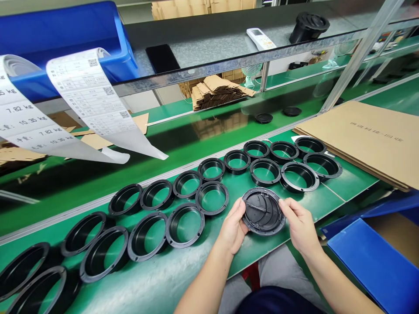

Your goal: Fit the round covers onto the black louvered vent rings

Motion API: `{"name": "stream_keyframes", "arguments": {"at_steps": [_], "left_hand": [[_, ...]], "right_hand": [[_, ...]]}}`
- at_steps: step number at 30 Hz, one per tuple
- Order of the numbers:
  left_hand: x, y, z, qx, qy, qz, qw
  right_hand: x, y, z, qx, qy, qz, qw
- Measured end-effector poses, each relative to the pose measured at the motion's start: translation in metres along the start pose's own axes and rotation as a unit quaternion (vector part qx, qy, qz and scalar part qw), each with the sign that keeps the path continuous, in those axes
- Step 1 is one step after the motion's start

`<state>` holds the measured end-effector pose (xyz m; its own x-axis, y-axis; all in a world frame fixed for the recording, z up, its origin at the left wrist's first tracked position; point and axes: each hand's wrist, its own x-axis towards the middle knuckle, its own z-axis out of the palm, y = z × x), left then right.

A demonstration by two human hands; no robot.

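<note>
Your left hand [233,229] and right hand [299,226] met on either side of the round black disc [263,211], each hand partly curled, the thumbs laid over the disc's rim and the other fingers tucked behind it where they could not be seen. Neither hand was spread flat nor closed to a fist; both pinched the disc's edge, left hand at its left rim, right hand at its right.

You held the disc just above the green surface [347,183], tilted toward you, its ribbed face with the central bar showing. Just beyond the disc lay the two rows of open black rings [212,198], running away to its left and its right; the nearest ring sat just left of the disc and apart from it.

To hold it well at that point, you did best to keep the grip on the rim only, with even pressure from both sides, so the thin face was not flexed. Keeping the disc turned to the light would have let you read the ribs and the edge all round. To the right of the disc, well apart, lay the flat cardboard sheets [369,139].
</note>
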<state>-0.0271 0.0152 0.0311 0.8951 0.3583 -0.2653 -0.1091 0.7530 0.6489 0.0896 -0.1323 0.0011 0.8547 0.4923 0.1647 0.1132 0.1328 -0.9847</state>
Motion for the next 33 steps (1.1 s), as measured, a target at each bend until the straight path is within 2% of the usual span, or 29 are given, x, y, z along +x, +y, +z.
{"name": "stream_keyframes", "arguments": {"at_steps": [23, 33], "left_hand": [[0.0043, 0.0003, -0.0035, -0.058, 0.018, -0.047, 0.997], [0.003, -0.0011, -0.0047, -0.033, -0.007, -0.019, 0.999]], "right_hand": [[-0.0027, -0.0042, 0.0014, 0.007, -0.007, -0.018, 1.0], [0.0008, -0.0005, 0.003, 0.013, 0.008, -0.001, 1.0]]}}
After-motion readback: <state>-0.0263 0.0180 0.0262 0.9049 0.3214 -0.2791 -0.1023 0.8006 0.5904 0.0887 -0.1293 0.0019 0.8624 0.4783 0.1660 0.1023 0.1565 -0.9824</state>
